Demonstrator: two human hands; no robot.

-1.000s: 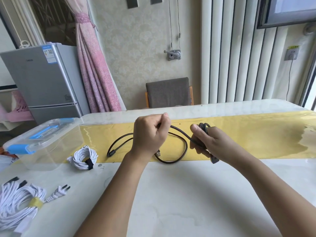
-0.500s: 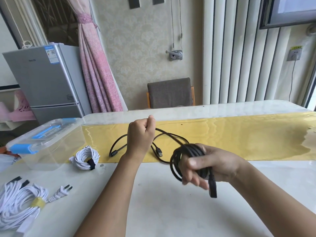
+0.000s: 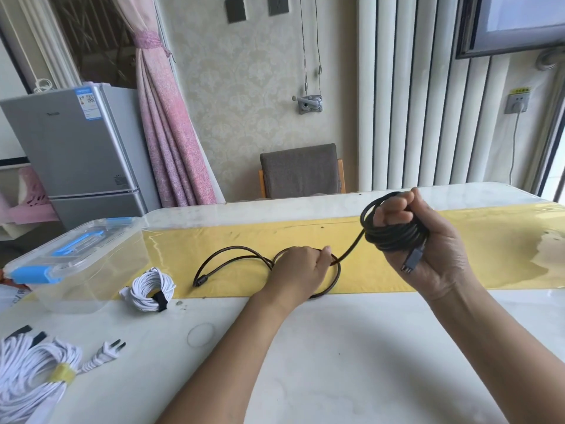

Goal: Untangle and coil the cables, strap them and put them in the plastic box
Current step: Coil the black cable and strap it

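Box [image 3: 76, 289] at table's [image 3: 336, 347] left edge; small coil [image 3: 152, 289] just R of it, nearer front. Big bundle [image 3: 27, 371] at front-left corner. Loose cable [image 3: 232, 252] lies mid-table on runner [image 3: 489, 255], L hand [image 3: 301, 270] on it; R hand [image 3: 434, 249] holds wound part [image 3: 391, 237] above runner, further R. Chair [image 3: 301, 171] behind far edge, fridge [image 3: 76, 148] behind-left.

No legible text; print on the fridge [image 3: 76, 142] sticker [image 3: 86, 103] too small.
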